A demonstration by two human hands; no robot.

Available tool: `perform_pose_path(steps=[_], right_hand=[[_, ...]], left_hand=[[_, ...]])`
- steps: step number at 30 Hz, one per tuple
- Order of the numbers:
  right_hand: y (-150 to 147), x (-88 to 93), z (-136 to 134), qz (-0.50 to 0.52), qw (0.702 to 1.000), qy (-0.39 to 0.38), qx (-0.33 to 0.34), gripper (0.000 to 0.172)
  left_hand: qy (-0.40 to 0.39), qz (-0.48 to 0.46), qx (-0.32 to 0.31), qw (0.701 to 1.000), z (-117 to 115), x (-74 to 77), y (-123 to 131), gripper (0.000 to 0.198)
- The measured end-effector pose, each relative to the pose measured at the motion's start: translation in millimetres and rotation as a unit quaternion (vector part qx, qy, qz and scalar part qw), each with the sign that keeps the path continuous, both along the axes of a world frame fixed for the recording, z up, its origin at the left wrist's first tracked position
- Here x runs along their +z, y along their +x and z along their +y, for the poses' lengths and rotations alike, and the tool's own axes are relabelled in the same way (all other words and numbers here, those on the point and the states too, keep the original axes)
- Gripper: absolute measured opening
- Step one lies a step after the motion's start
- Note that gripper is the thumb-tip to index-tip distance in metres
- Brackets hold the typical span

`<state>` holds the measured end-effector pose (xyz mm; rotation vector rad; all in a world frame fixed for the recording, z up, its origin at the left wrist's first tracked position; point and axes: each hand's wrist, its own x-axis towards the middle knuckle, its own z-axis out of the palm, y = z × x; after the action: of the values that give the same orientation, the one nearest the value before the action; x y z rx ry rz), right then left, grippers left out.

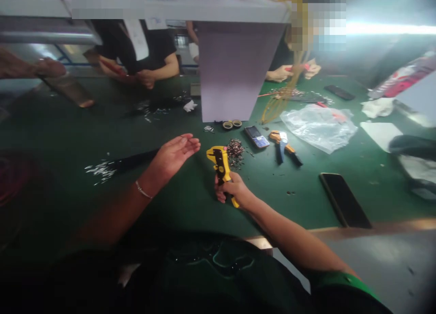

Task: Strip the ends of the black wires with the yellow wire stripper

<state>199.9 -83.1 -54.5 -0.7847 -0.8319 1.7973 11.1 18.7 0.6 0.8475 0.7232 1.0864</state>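
My right hand (235,190) is wrapped round the handles of a yellow and black wire stripper (220,165), its head pointing up and away from me. Left of the tool, my left hand (175,156) is raised with the fingers stretched out, and I see nothing in it. A bundle of black wires (136,159) with bare silvery ends (102,169) lies on the green table (170,205), partly hidden behind that hand. Just beyond the stripper is a small heap of cut insulation bits (235,151).
Right of the heap lie a keypad phone (256,137), orange-and-blue-handled pliers (284,147), a clear plastic bag (320,125) and a dark smartphone (344,199). Two tape rolls (232,124) sit before a pale upright panel (235,69). Co-workers' hands (147,78) are across the table.
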Motion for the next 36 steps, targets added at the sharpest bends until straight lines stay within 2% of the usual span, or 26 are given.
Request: perform_pose_path(steps=[8,11,16,29,36], right_hand=[[-5.2,-0.1,-5.3,0.022,0.999,-0.026,0.037,0.022],[-7.9,-0.7,-8.3,0.019,0.998,-0.027,0.046,0.022],[-11.2,5.5,-14.6,0.033,0.997,-0.042,0.064,0.020],[-13.6,18.4,-29.4,0.029,0.988,-0.104,0.107,0.019],[-16.2,8.7,-33.0,0.001,0.990,-0.093,0.106,0.019]], left_hand=[[-0.008,-0.083,-0.027,0.996,-1.3,2.5,-2.7,0.013],[-0.018,-0.088,-0.043,0.995,-1.8,2.3,-3.5,0.015],[-0.027,-0.058,-0.065,0.996,-1.9,1.2,-4.2,0.015],[-0.018,0.061,-0.056,0.996,0.2,-6.4,-4.6,0.016],[-0.022,0.063,-0.058,0.996,-0.7,-7.7,-1.7,0.019]])
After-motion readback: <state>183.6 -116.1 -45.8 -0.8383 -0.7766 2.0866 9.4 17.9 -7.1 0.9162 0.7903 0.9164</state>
